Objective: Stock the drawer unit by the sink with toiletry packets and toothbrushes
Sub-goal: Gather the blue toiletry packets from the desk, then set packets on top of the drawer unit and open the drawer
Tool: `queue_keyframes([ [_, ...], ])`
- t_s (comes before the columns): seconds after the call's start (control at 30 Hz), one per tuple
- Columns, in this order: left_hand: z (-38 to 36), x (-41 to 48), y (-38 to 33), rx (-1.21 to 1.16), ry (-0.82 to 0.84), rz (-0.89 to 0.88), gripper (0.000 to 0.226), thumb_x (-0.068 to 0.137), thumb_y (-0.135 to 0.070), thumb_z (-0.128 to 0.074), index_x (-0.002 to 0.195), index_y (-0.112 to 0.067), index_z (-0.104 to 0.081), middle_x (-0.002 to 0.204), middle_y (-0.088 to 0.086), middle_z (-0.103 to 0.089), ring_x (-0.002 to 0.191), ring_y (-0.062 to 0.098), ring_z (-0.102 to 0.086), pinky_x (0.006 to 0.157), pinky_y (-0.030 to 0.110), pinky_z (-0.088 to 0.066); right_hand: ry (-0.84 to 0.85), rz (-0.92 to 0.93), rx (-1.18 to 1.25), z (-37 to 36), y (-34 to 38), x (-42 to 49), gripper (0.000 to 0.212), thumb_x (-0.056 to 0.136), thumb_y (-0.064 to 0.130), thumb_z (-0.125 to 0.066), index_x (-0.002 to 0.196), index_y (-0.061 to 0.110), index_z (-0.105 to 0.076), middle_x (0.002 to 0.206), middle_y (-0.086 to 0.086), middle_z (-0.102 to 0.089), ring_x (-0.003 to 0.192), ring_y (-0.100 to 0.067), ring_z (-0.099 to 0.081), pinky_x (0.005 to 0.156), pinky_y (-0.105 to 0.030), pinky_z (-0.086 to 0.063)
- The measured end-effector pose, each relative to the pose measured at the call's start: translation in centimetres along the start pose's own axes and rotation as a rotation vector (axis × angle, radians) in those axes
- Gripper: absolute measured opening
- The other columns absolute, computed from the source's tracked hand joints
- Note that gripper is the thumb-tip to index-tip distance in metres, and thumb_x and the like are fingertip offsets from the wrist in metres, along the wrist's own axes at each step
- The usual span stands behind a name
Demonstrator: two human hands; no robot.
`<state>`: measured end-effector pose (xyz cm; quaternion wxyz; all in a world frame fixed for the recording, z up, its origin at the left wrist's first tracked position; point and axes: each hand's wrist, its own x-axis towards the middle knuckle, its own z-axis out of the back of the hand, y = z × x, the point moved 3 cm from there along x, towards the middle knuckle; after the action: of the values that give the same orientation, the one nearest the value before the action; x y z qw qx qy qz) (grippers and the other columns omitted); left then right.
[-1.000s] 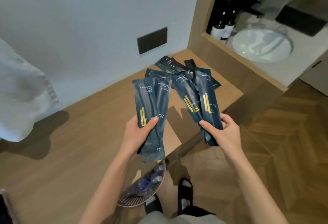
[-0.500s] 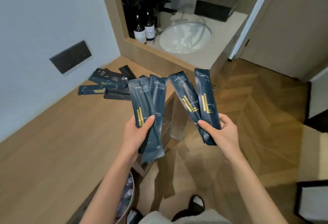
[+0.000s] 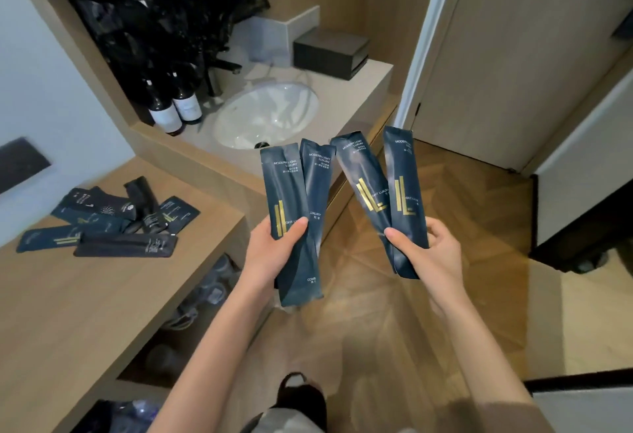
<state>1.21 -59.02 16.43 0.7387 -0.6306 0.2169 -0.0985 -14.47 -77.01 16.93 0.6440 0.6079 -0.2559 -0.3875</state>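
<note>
My left hand (image 3: pixel 270 252) grips two long dark-blue toiletry packets (image 3: pixel 296 199) with gold stripes, fanned upright; one reads COMB. Another two of the same packets (image 3: pixel 387 189) stand fanned in my right hand (image 3: pixel 424 254), thumb across their fronts. Both hands are held out in front of me over the wooden floor, just short of the sink counter. A dark grey drawer unit (image 3: pixel 330 52) sits at the back right corner of that counter, beyond the white basin (image 3: pixel 267 114). Several more dark packets (image 3: pixel 113 223) lie spread on the wooden shelf at left.
Two dark bottles (image 3: pixel 174 107) with white labels stand left of the basin by a black faucet. The wooden shelf (image 3: pixel 68 312) has water bottles stored beneath it. A pale door (image 3: pixel 513 55) stands at right. Herringbone wood floor (image 3: pixel 376 330) stretches below.
The view has swung right and toward the sink counter; the basin and drawer unit now sit closer and more central. Both hands keep the same hold on their packets.
</note>
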Motion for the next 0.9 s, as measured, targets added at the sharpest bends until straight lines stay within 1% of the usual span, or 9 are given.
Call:
queue_keyframes([
  [0.1, -4.1, 3.1, -1.3, 0.012, 0.043, -0.005, 0.009, 0.087, -0.029, -0.067, 0.085, -0.032, -0.058, 0.088, -0.011, -0.066, 0.082, 0.009, -0.063, 0.07, 0.025, -0.05, -0.034, -0.005, 0.011, 2.1, -0.2, 3.9, 0.038, 0.069, 0.027, -0.085, 0.099, 0.03, -0.061, 0.099, 0.009, -0.073, 0.092, -0.01, -0.07, 0.08, -0.029, -0.055],
  [0.2, -8.2, 7.1, -2.0, 0.021, 0.083, 0.003, 0.007, 0.087, -0.031, -0.066, 0.087, -0.029, -0.06, 0.087, -0.01, -0.067, 0.081, 0.008, -0.063, 0.066, 0.024, -0.048, -0.051, 0.002, 0.012, 3.6, -0.2, 8.9, 0.046, 0.069, 0.027, -0.085, 0.107, 0.025, -0.061, 0.101, 0.009, -0.072, 0.093, -0.01, -0.069, 0.078, -0.026, -0.054],
  [0.27, -10.9, 10.4, -2.4, 0.016, 0.095, 0.014, 0.015, 0.086, -0.034, -0.067, 0.096, -0.024, -0.063, 0.091, -0.005, -0.07, 0.086, 0.013, -0.065, 0.068, 0.027, -0.048, -0.066, 0.007, 0.013, 4.4, 0.1, 12.8, 0.05, 0.068, 0.026, -0.085, 0.111, 0.022, -0.06, 0.102, 0.009, -0.071, 0.093, -0.009, -0.069, 0.078, -0.025, -0.054],
  [0.43, -17.9, 19.5, -5.0, -0.006, 0.1, -0.005, 0.016, 0.086, -0.03, -0.067, 0.096, -0.018, -0.065, 0.091, -0.001, -0.071, 0.082, 0.013, -0.066, 0.067, 0.026, -0.049, -0.076, 0.012, 0.039, 6.6, 2.0, 23.2, 0.045, 0.07, 0.02, -0.084, 0.108, 0.018, -0.061, 0.099, 0.007, -0.071, 0.088, -0.006, -0.069, 0.07, -0.019, -0.052],
  [0.57, -22.8, 26.5, -7.7, -0.123, 0.091, 0.031, 0.009, 0.087, -0.024, -0.067, 0.093, -0.018, -0.064, 0.078, -0.004, -0.073, 0.064, 0.007, -0.069, 0.054, 0.019, -0.05, -0.099, 0.02, 0.027, 8.4, 3.7, 31.9, 0.044, 0.071, 0.018, -0.083, 0.107, 0.016, -0.058, 0.097, 0.007, -0.068, 0.086, -0.004, -0.066, 0.067, -0.017, -0.049],
  [0.63, -24.7, 29.6, -8.7, -0.145, 0.078, 0.042, 0.008, 0.087, -0.024, -0.067, 0.091, -0.018, -0.063, 0.077, -0.003, -0.071, 0.063, 0.009, -0.068, 0.052, 0.019, -0.05, -0.116, 0.02, 0.018, 9.1, 4.4, 35.9, 0.044, 0.071, 0.019, -0.083, 0.107, 0.017, -0.057, 0.095, 0.009, -0.066, 0.084, -0.003, -0.064, 0.065, -0.017, -0.048],
  [0.73, -27.0, 33.6, -10.1, -0.157, 0.065, 0.053, 0.011, 0.087, -0.026, -0.067, 0.092, -0.017, -0.063, 0.082, -0.001, -0.071, 0.074, 0.014, -0.067, 0.059, 0.024, -0.054, -0.122, 0.019, -0.006, 9.7, 5.1, 41.7, 0.044, 0.071, 0.021, -0.084, 0.105, 0.017, -0.056, 0.093, 0.009, -0.065, 0.084, -0.004, -0.063, 0.066, -0.018, -0.048],
  [0.83, -28.8, 37.7, -10.5, -0.186, 0.028, 0.064, 0.018, 0.086, -0.027, -0.068, 0.099, -0.015, -0.064, 0.095, 0.008, -0.072, 0.089, 0.026, -0.068, 0.08, 0.04, -0.058, -0.094, 0.024, -0.04, 9.9, 5.7, 47.4, 0.046, 0.07, 0.025, -0.083, 0.107, 0.018, -0.056, 0.093, 0.011, -0.063, 0.086, -0.007, -0.062, 0.068, -0.02, -0.05],
  [0.9, -29.8, 40.3, -10.5, -0.219, -0.022, 0.079, 0.023, 0.086, -0.028, -0.068, 0.103, -0.013, -0.065, 0.1, 0.012, -0.072, 0.094, 0.031, -0.068, 0.086, 0.046, -0.056, -0.064, 0.034, -0.061, 9.8, 6.0, 51.3, 0.047, 0.071, 0.027, -0.083, 0.108, 0.018, -0.056, 0.095, 0.01, -0.063, 0.085, -0.008, -0.063, 0.068, -0.02, -0.051],
])
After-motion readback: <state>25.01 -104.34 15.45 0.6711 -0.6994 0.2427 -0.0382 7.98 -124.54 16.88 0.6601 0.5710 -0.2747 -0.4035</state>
